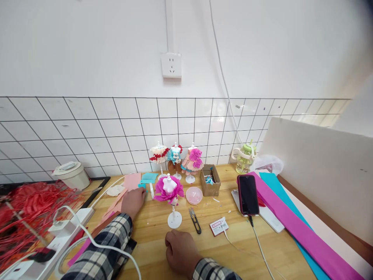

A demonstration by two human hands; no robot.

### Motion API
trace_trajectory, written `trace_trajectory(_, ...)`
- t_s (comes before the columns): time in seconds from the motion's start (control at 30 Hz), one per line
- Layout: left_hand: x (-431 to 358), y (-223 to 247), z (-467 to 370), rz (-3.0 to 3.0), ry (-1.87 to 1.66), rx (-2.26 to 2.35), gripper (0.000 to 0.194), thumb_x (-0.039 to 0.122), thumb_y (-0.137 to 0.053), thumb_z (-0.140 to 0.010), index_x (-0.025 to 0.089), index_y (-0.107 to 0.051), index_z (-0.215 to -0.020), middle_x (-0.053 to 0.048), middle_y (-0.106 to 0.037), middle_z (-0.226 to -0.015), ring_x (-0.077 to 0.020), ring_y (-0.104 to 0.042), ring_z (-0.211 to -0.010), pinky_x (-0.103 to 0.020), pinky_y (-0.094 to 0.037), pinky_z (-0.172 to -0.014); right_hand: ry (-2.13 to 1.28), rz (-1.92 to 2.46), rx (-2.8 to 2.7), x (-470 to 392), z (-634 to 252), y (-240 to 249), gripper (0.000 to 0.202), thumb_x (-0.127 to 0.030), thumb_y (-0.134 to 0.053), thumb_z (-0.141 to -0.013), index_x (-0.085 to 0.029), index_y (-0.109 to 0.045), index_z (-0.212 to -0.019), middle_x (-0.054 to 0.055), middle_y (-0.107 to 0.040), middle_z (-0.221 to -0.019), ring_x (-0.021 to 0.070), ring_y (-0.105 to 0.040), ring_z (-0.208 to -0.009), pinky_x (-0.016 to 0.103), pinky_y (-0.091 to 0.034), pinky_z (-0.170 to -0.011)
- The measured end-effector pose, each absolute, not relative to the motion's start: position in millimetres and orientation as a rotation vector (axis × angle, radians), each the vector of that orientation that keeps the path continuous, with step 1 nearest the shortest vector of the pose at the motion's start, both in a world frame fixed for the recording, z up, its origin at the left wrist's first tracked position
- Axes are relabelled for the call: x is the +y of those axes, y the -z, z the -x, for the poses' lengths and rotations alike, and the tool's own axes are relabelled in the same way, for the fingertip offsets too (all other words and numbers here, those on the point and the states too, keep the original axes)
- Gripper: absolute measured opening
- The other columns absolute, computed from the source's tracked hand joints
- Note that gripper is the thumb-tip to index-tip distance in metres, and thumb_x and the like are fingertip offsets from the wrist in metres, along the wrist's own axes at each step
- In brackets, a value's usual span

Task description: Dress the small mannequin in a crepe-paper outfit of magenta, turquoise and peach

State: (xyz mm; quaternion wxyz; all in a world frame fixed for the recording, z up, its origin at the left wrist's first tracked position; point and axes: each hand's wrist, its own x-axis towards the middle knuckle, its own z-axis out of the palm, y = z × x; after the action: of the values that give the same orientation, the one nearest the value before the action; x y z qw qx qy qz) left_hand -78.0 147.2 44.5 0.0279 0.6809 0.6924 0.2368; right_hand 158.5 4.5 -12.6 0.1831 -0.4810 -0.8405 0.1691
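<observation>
My left hand [134,202] reaches forward over the table with curled fingers, at small teal paper pieces [149,178] and pink paper [132,181]; whatever its fingertips hold is hidden. In front, my right hand [182,249] rests on the wood in a loose fist, and nothing shows in it. Between them and a little farther off stands a small white dress-form stand [174,219] wearing a ruffled magenta paper collar [169,190]. Black thread snips [194,221] lie just beyond my right hand. A pink round dish [194,195] sits to the stand's right.
Three dressed mini forms [192,161] line the tiled wall beside a cardboard box [211,181]. Rightward are a tag [219,226], a phone [248,194] on a cable, a green bottle [245,159] and long paper strips [303,221]. Leftward: a power strip [70,233] and red strands [35,206].
</observation>
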Motion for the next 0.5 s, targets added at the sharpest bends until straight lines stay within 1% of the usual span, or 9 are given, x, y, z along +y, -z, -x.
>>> trace_trajectory(0.07,147.4,-51.7,84.8,-1.933,-0.983,2.194,0.027,0.041,-0.046,-0.083,0.02,-0.062,-0.086,-0.009,-0.069,-0.076,-0.0262,-0.065,-0.078,-0.036,-0.046,-0.071,-0.478,1.355,-2.368,5.2,-158.8,12.6,0.017,-0.016,-0.05,-0.07,-0.022,-0.056,-0.085,0.002,-0.064,-0.082,0.0168,-0.058,-0.07,0.025,-0.03,-0.057)
trace_trajectory(0.13,145.2,-57.9,91.4,-1.756,-1.228,2.213,0.036,0.043,-0.034,-0.089,0.019,-0.055,-0.104,-0.009,-0.069,-0.087,-0.0224,-0.067,-0.08,-0.033,-0.049,-0.068,-0.484,1.358,-2.362,6.0,-159.0,12.7,0.016,-0.016,-0.05,-0.07,-0.022,-0.056,-0.084,0.002,-0.064,-0.081,0.0168,-0.058,-0.07,0.025,-0.03,-0.057)
trace_trajectory(0.17,142.2,-59.6,94.1,-1.611,-1.422,2.124,0.035,0.043,-0.034,-0.089,0.019,-0.051,-0.108,-0.008,-0.068,-0.09,-0.0205,-0.067,-0.081,-0.032,-0.05,-0.069,-0.488,1.36,-2.36,6.4,-159.1,12.7,0.016,-0.016,-0.05,-0.071,-0.022,-0.056,-0.084,0.002,-0.064,-0.081,0.0169,-0.058,-0.07,0.025,-0.03,-0.057)
trace_trajectory(0.23,130.6,-58.1,97.8,-1.235,-1.81,1.741,0.029,0.041,-0.048,-0.082,0.021,-0.051,-0.103,-0.004,-0.068,-0.089,-0.0178,-0.067,-0.08,-0.031,-0.051,-0.074,-0.492,1.362,-2.364,7.0,-159.4,12.8,0.016,-0.016,-0.05,-0.071,-0.022,-0.056,-0.085,0.002,-0.064,-0.082,0.0171,-0.058,-0.07,0.025,-0.03,-0.057)
trace_trajectory(0.27,121.9,-54.3,98.7,-1.013,-1.952,1.459,0.027,0.038,-0.058,-0.075,0.021,-0.054,-0.095,-0.002,-0.068,-0.085,-0.0178,-0.066,-0.079,-0.033,-0.052,-0.076,-0.492,1.362,-2.367,7.1,-159.6,12.9,0.017,-0.017,-0.05,-0.071,-0.022,-0.056,-0.086,0.002,-0.064,-0.082,0.0171,-0.058,-0.07,0.025,-0.03,-0.058)
trace_trajectory(0.33,99.2,-40.7,98.9,-0.856,-1.969,1.233,0.021,0.038,-0.059,-0.069,0.022,-0.055,-0.081,-0.001,-0.068,-0.078,-0.0196,-0.066,-0.077,-0.037,-0.053,-0.076,-0.49,1.361,-2.373,7.3,-160.1,12.9,0.017,-0.016,-0.05,-0.072,-0.022,-0.056,-0.086,0.003,-0.064,-0.083,0.0173,-0.058,-0.071,0.025,-0.031,-0.058)
trace_trajectory(0.4,72.9,-21.6,98.1,-0.677,-1.854,1.057,0.02,0.039,-0.058,-0.068,0.022,-0.059,-0.078,-0.005,-0.07,-0.081,-0.0247,-0.066,-0.085,-0.041,-0.054,-0.077,-0.487,1.365,-2.371,6.9,-160.7,12.7,0.017,-0.016,-0.05,-0.072,-0.022,-0.055,-0.087,0.002,-0.064,-0.084,0.0172,-0.059,-0.073,0.025,-0.031,-0.059)
trace_trajectory(0.47,48.3,-3.1,96.5,-0.483,-1.783,0.922,0.02,0.036,-0.06,-0.066,0.025,-0.063,-0.082,-0.005,-0.072,-0.085,-0.0249,-0.066,-0.09,-0.04,-0.055,-0.078,-0.481,1.371,-2.362,5.9,-161.3,12.1,0.017,-0.015,-0.049,-0.072,-0.022,-0.055,-0.086,0.002,-0.064,-0.084,0.0171,-0.059,-0.074,0.025,-0.031,-0.06)
trace_trajectory(0.5,38.1,4.1,95.3,-0.458,-1.739,0.894,0.018,0.035,-0.062,-0.066,0.025,-0.063,-0.08,-0.004,-0.072,-0.084,-0.0245,-0.067,-0.088,-0.04,-0.055,-0.078,-0.476,1.373,-2.357,5.2,-161.6,11.7,0.017,-0.014,-0.049,-0.072,-0.022,-0.054,-0.086,0.002,-0.064,-0.084,0.0169,-0.059,-0.074,0.025,-0.031,-0.06)
